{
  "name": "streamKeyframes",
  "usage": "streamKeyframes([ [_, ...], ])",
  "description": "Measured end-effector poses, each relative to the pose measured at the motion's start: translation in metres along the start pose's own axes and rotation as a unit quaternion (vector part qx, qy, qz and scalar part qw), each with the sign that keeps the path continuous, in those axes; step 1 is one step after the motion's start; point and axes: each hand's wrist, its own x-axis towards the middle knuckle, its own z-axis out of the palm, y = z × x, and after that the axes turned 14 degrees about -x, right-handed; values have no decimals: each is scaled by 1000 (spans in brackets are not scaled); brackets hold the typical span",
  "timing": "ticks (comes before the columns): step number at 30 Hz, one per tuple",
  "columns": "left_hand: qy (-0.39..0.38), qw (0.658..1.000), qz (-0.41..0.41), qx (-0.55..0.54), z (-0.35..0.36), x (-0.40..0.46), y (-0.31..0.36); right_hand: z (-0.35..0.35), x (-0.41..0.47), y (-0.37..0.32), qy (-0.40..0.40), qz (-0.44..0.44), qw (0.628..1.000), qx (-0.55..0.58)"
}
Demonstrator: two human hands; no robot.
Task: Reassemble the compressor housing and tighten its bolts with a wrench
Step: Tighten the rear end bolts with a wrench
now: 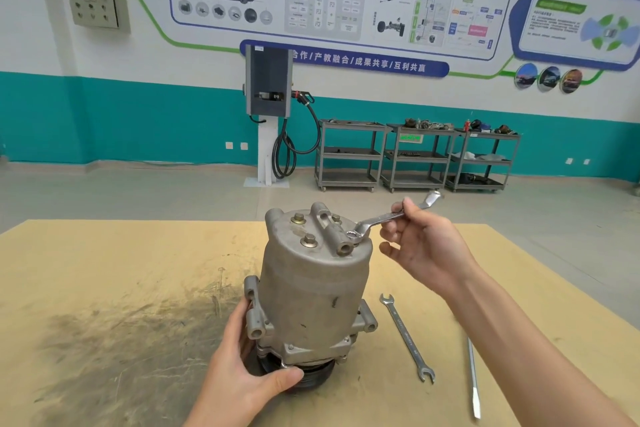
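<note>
A grey metal compressor housing (311, 288) stands upright on the tan table (104, 288), pulley end down. Its top cover carries brass-coloured bolts (309, 240). My left hand (242, 371) grips the base of the compressor from the near left side, thumb along the front lower edge. My right hand (419, 243) pinches the shaft of a combination wrench (384, 217). The wrench's ring end sits over a bolt at the right of the top cover, and its open end points up and away to the right.
A double open-ended spanner (407, 338) lies on the table to the right of the compressor. A long flat screwdriver blade (473, 381) lies further right. Dark grease smears mark the table's near left. Three metal carts (415, 156) and a charging post (268, 114) stand by the far wall.
</note>
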Motion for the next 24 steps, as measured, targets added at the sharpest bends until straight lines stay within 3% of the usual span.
streamKeyframes([
  [4,14,1000,-1,17,-1,-1,-1,3,7,-10,-13,-13,999,-32],
  [12,36,996,11,80,-5,0,-8,7,9,-2,2,-8,999,40],
  [18,19,996,5,89,-2,-1,-1,30,27,-3,-19,56,997,55],
  [24,39,994,-14,98,-3,2,0,28,25,5,-21,20,996,83],
])
